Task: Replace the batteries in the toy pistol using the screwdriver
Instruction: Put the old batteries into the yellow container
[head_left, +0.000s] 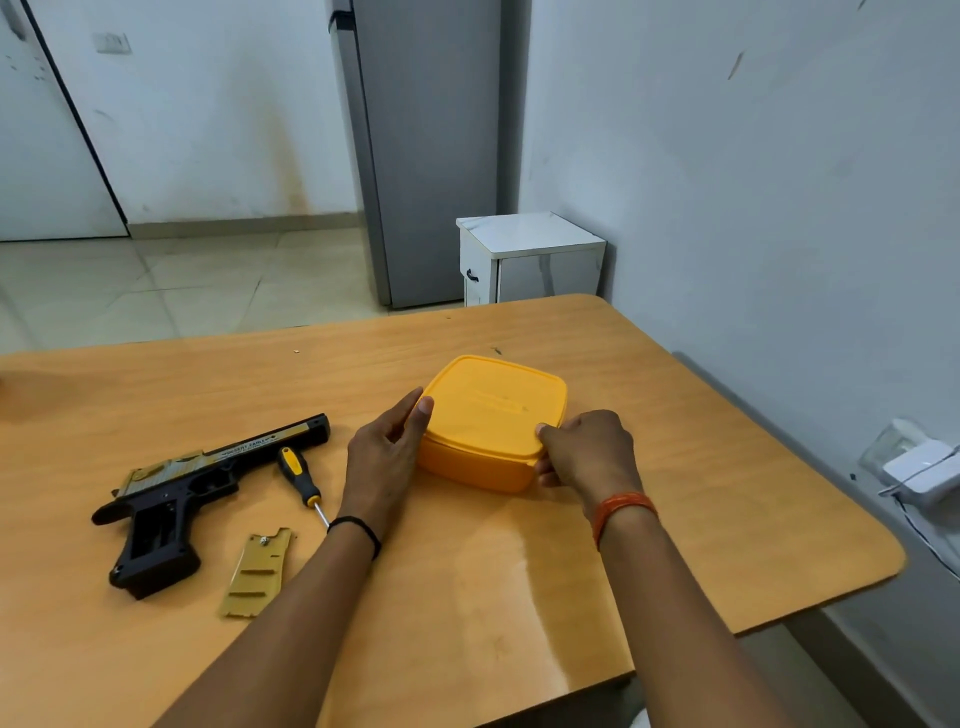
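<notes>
— Lying at the lower left of the frame, is that the toy pistol (197, 491)?

— Yes, on its side on the bench (519, 597), barrel running up and to the right, grip toward the bottom edge. Its grip cavity looks open, and the tan cover plate (257, 571) lies just beside it with a screw at its top.

— And the screwdriver (301, 480)?

— Between the pistol and the left forearm, tip pointing toward the bottom right.

— Where are the hands?

— Both on the yellow box (493, 421), to the right of the pistol. The left hand (384, 457) presses nearly straight fingers against its left side; the right hand (587, 449) curls round the near right corner, thumb on the lid edge.

— So which hand is closer to the pistol?

— The left. My guess is the box holds batteries, and the lid is still on.
</notes>
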